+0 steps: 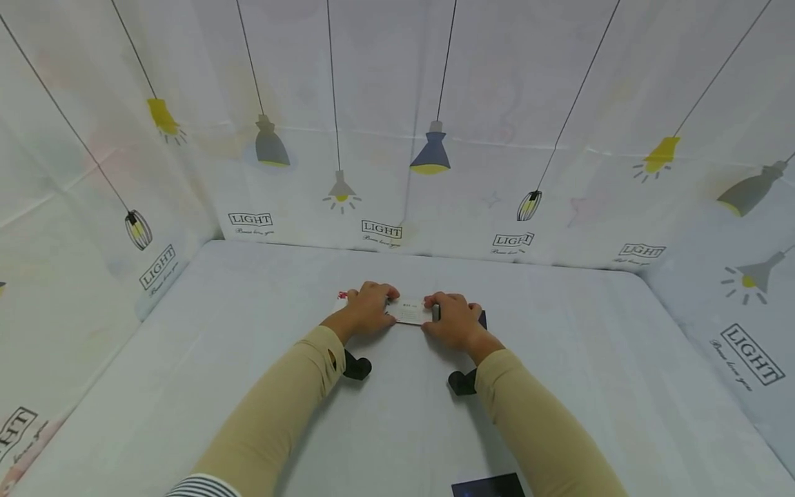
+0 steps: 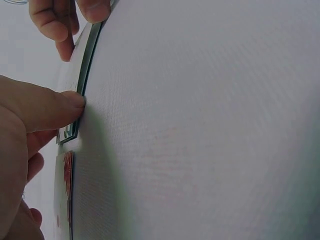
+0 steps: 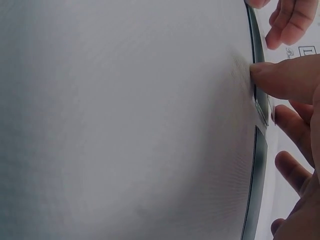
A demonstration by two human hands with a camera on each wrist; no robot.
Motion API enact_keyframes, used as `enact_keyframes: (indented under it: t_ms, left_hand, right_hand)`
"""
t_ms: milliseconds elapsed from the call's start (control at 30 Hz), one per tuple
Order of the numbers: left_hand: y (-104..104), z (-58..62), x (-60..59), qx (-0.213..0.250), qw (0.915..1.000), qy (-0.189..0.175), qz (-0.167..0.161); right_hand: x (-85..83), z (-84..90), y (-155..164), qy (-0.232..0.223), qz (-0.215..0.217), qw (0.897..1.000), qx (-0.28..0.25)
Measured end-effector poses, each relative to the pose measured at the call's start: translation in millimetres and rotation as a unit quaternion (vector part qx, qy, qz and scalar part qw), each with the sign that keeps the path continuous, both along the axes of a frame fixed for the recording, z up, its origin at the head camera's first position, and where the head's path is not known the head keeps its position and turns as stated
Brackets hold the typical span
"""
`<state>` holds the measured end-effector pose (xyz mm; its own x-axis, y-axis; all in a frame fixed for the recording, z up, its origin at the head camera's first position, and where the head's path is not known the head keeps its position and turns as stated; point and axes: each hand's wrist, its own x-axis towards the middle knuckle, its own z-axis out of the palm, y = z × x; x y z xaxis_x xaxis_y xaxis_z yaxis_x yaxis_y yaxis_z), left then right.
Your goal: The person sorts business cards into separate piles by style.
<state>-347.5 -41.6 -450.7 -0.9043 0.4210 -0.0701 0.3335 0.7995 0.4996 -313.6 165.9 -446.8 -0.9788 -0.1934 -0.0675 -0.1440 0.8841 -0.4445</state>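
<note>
A white surface (image 1: 248, 359) sits inside lamp-print curtains (image 1: 397, 138). On it a card (image 1: 411, 312) lies flat, long axis left-right; left hand (image 1: 366, 310) and right hand (image 1: 453, 321) each pinch one end.

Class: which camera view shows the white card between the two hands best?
The head view: the card lies flat on the table, its face visible between the left hand and right hand. The left wrist view shows only its thin edge under the thumb. The right wrist view likewise shows just an edge.
</note>
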Motion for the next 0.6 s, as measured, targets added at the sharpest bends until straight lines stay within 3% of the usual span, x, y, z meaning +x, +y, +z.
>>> enact_keyframes:
  t_ms: [600]
  left_hand:
    - [-0.6, 2.0, 3.8, -0.024, 0.9997, 0.008, -0.007]
  right_hand:
    - [3.8, 2.9, 1.5, 0.015, 0.013, 1.000, 0.010]
